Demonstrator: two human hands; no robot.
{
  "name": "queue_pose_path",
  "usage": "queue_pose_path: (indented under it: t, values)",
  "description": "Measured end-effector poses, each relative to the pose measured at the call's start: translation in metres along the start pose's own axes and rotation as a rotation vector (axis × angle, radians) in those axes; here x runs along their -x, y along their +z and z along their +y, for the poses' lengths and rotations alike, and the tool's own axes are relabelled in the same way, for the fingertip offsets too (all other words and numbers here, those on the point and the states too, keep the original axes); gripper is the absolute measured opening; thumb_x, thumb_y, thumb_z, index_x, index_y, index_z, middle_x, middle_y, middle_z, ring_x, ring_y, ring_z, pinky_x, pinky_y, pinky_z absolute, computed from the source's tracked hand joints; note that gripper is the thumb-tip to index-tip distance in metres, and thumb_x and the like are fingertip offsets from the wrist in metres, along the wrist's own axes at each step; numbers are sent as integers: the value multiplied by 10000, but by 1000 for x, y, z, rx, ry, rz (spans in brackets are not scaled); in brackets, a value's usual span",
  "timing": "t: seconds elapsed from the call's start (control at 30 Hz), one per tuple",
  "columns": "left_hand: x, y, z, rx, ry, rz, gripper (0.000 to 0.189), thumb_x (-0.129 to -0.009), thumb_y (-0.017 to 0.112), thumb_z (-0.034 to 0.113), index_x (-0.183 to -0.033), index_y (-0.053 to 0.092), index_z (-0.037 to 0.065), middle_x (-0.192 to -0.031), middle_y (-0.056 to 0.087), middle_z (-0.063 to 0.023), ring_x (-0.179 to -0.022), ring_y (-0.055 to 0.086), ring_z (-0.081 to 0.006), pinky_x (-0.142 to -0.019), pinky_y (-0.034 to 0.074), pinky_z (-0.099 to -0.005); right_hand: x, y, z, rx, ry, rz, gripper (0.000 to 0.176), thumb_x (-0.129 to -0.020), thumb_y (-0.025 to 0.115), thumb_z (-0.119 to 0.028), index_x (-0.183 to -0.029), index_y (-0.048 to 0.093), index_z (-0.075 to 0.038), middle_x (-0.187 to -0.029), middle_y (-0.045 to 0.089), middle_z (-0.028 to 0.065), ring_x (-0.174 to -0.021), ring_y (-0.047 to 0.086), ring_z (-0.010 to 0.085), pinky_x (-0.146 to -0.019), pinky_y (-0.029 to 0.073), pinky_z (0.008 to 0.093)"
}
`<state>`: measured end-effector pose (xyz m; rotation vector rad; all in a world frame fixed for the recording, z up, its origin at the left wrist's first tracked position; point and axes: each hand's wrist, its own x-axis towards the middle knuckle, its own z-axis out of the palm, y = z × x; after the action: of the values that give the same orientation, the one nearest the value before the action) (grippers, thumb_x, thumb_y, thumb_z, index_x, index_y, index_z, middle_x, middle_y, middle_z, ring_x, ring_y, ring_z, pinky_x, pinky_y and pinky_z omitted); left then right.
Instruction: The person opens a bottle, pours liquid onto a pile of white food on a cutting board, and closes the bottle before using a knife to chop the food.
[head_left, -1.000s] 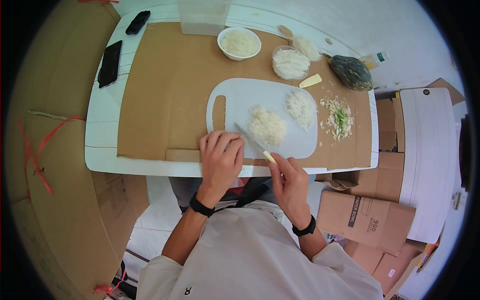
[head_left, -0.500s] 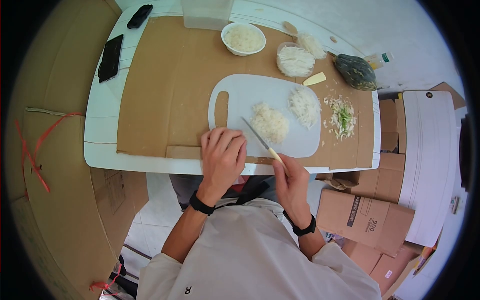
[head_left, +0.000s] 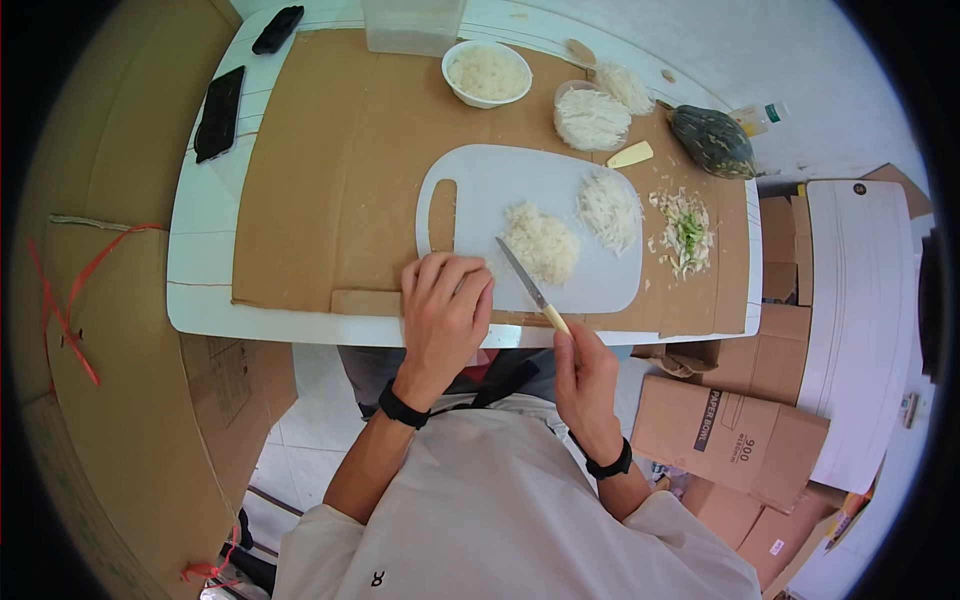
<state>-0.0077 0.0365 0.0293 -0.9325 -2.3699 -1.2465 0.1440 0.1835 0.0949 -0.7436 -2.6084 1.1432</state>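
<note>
My right hand point(head_left: 588, 378) grips the pale handle of a knife point(head_left: 522, 272). Its blade points up and left over the white cutting board point(head_left: 480, 185), beside a pile of finely chopped white bits point(head_left: 540, 245). At the board's lower left corner is my left hand point(head_left: 447, 305), fingers bent and drawn together. Its fingertips are turned down out of sight, so anything under them is hidden. To the right of the chopped pile, a heap of white shreds point(head_left: 608, 212) lies on the same board.
Behind the board stand a white bowl of chopped white food point(head_left: 488, 75) and a tub of white shreds point(head_left: 591, 118). To the right are scraps point(head_left: 686, 235), a cream-coloured piece point(head_left: 630, 154), a dark green squash point(head_left: 712, 142) and a bottle point(head_left: 760, 118). A phone point(head_left: 220, 115) lies left.
The knife and my right hand have shifted slightly right and toward me, and the blade has drawn away from my left fingers. My left hand stays in almost the same spot.
</note>
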Motion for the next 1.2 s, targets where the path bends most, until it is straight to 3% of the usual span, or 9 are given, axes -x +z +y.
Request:
queue_pose_path:
  t: [0.07,0.3,0.37,0.6,0.67,0.97,1.2]
  values:
    - [0,0,0,0,1,0,168,-869,868,20,-1010,786,62,-1106,774,-29,-1109,688,-287,-1012,469,-458,1,-3,-6,20,72,-53,186,-1140,671,-118,-1208,746,38,-834,652,224,-661,607,341,-617,474,426]
    - [0,0,1,1,-3,0,174,-868,867,15,-1015,787,64,-1109,775,-32,-1110,691,-289,-1008,473,-459,2,3,1,43,-17,-17,184,-1143,662,-123,-1183,744,37,-836,658,213,-668,622,342,-621,474,435]
    - [0,0,0,2,0,0,174,-868,867,15,-1016,788,64,-1110,776,-34,-1110,691,-290,-1005,474,-458,3,3,4,2,12,-7,258,-1174,635,-184,-1201,748,46,-764,602,126,-664,532,201,-601,413,371]
    - [-1,0,1,10,0,1,177,-866,861,12,-1022,793,60,-1111,776,-37,-1101,693,-291,-1004,472,-456,4,4,7,20,-40,15,265,-1180,628,-191,-1184,747,46,-765,597,90,-678,514,168,-610,412,366]
    - [-2,-2,1,9,3,-1,176,-866,858,12,-1023,794,58,-1111,777,-38,-1100,693,-293,-1005,471,-457,3,0,2,15,32,-18,214,-1156,638,-140,-1194,739,46,-846,673,219,-682,627,389,-634,479,449]
    - [-1,-1,-1,0,7,-19,171,-870,860,28,-1023,793,63,-1119,776,-38,-1101,692,-293,-1006,468,-457,-4,-4,2,136,73,-187,210,-1155,637,-167,-1033,654,2,-773,661,249,-693,652,493,-613,477,543]
    - [0,1,-1,5,2,-13,197,-855,899,80,-1016,785,72,-1122,783,-33,-1094,688,-285,-1001,463,-452,-5,-3,9,209,17,-90,221,-1147,653,-169,-997,618,-11,-769,663,249,-698,661,505,-597,466,557]
